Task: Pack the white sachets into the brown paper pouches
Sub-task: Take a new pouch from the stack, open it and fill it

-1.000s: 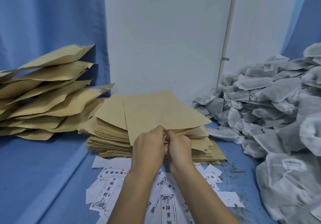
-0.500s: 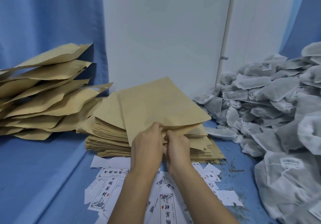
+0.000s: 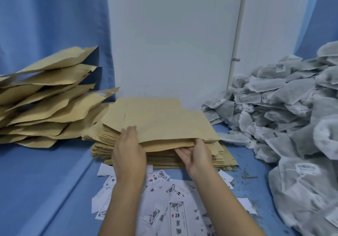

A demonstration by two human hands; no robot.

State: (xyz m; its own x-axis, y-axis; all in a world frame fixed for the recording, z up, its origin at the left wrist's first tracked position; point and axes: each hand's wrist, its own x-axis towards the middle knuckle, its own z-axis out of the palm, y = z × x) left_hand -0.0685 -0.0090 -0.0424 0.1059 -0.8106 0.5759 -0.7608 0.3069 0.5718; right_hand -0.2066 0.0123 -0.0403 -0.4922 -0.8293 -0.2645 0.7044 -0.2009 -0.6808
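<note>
A brown paper pouch lies tilted over the stack of flat empty pouches in the middle. My left hand holds its near-left edge, fingertips on top. My right hand is palm up under its near-right edge, fingers in the gaping mouth and thumb against the paper. The pouch mouth faces me and is pulled apart a little. A big heap of white sachets fills the right side, none in either hand.
Filled brown pouches lie piled at the left against a blue curtain. Printed white paper labels are scattered on the blue table under my forearms. A white wall panel stands behind the stack.
My hands, pinched together at the pouch's near corner before, have moved apart to its left and right edges. The pouch has dropped flatter and its mouth has spread.
</note>
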